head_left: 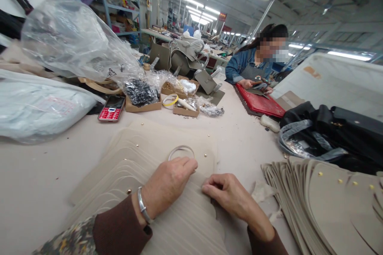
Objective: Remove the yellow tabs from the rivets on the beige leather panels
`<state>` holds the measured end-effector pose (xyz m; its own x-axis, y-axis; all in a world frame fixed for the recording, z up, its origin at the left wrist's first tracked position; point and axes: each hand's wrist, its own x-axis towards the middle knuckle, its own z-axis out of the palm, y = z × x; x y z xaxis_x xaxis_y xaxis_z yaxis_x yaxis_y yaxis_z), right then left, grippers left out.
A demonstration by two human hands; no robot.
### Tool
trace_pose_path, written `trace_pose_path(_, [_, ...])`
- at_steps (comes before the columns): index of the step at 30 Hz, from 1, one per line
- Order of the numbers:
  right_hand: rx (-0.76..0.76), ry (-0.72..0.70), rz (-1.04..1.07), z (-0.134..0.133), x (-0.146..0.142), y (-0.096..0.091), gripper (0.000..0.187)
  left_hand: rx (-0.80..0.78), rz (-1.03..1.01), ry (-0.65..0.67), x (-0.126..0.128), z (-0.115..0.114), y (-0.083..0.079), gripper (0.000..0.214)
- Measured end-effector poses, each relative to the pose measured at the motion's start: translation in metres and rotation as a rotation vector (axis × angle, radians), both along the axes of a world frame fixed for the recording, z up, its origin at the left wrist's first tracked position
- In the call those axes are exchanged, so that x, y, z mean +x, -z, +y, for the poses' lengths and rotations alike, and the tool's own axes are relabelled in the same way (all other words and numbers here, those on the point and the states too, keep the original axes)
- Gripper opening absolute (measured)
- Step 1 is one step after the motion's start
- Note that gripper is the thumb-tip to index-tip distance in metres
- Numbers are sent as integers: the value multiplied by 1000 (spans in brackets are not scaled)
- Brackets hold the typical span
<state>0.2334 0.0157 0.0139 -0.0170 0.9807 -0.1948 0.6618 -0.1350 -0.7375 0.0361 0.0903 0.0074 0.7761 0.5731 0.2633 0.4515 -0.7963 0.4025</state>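
Observation:
In front of me a fanned stack of beige leather-like panels (119, 175) lies on the table, with small gold studs along the panels' upper parts. Over the stack, my left hand (169, 183) is closed on a thin pale ring that looks like a narrow roll of tape (181, 147). My right hand (229, 197) is at the stack's right side, its thumb and forefinger pinched together. Whatever that pinch holds, if anything, is too small to make out. A metal bangle (144, 206) circles my left wrist.
On the right stands another pile of beige panels (323, 203), below black bags (344, 127). A red phone (111, 108), small cardboard boxes (143, 106) and a yellow-edged tape roll (170, 101) sit behind the stack. Plastic bags fill the left. A co-worker (254, 63) sits beyond a red board (259, 101).

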Motion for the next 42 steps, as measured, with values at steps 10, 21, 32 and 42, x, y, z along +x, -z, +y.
trace_pose_path(10, [146,184,103,4,8,6,19,115,-21,-46,-5,5,12,35])
trace_pose_path(21, [5,101,-100,-3,-3,3,16,69,170,-94,1,7,-5,37])
trace_pose_path(32, [326,210,-161,13,0,25,14,41,151,-32,-6,3,-4,32])
trace_pose_path(42, [653,-33,34,4,-18,2,16,90,-195,68,-4,3,14,34])
